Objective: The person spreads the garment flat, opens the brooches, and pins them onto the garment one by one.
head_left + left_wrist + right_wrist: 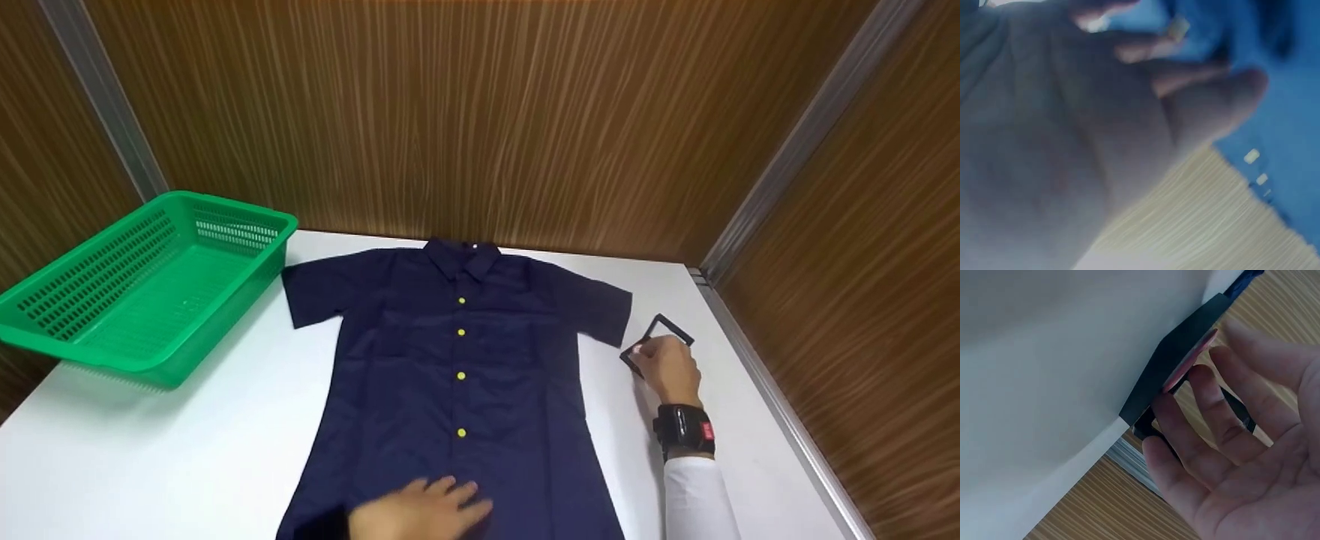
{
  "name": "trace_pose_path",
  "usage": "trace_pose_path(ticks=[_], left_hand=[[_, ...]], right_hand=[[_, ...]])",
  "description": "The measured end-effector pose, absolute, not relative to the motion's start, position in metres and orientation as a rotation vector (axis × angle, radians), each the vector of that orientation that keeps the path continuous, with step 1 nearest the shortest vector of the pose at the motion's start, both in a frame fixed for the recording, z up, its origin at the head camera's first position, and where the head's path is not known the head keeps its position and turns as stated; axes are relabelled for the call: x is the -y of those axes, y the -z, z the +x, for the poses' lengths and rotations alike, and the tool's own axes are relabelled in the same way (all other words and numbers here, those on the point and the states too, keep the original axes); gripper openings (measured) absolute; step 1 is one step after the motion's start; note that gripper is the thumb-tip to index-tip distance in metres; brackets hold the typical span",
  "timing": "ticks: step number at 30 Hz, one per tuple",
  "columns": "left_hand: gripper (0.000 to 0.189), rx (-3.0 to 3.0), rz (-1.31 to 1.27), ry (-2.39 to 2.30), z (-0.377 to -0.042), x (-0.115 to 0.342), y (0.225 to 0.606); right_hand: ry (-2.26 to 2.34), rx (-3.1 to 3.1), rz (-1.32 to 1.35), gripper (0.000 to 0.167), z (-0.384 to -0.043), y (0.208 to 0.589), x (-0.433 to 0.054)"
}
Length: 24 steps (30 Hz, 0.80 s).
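Note:
A dark navy short-sleeved shirt [502, 360] lies front up, its collar toward the back wall and yellow buttons down the middle. Over its lower front is my left hand [420, 514], slightly blurred, fingers spread and holding nothing; whether it touches the cloth I cannot tell. The left wrist view shows that hand's palm [1072, 124] beside the cloth. To the right of the shirt's sleeve, my right hand [670, 369] grips a black rectangular frame [675, 330] with curled fingers. In the right wrist view, a pinkish strip [1190, 363] shows along the frame's dark side [1176, 354].
A green slotted plastic basket [247, 289] stands on the white table [240, 442] at the left. Wood-grain panels [450, 127] rise behind and on both sides. A metal rail [780, 405] runs along the table's right edge.

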<state>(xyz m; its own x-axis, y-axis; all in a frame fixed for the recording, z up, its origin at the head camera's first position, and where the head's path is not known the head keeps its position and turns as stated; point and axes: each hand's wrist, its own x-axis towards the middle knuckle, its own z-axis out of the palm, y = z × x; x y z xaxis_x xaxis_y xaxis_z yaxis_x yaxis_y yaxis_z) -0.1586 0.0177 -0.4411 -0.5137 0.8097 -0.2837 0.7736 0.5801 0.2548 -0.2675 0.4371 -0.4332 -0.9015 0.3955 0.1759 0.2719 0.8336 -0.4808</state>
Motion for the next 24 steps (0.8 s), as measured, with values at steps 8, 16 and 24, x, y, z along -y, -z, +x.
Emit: trace_pose_path(ticks=[8,16,24], left_hand=[[0.061,-2.689,1.442,-0.306,-0.174,-0.033,0.337],[0.052,-2.640,1.330,-0.799,-0.201,-0.025,0.308],[0.051,-2.742,1.069,-0.887,-0.217,-0.019,0.315]], right_hand=[[-0.623,2.695,-0.512,0.019,-0.268,0.435,-0.436],[-0.581,2.715,-0.499,0.018,-0.270,0.437,-0.435],[-0.632,2.714,-0.381,0.015,-0.272,0.437,-0.438]])
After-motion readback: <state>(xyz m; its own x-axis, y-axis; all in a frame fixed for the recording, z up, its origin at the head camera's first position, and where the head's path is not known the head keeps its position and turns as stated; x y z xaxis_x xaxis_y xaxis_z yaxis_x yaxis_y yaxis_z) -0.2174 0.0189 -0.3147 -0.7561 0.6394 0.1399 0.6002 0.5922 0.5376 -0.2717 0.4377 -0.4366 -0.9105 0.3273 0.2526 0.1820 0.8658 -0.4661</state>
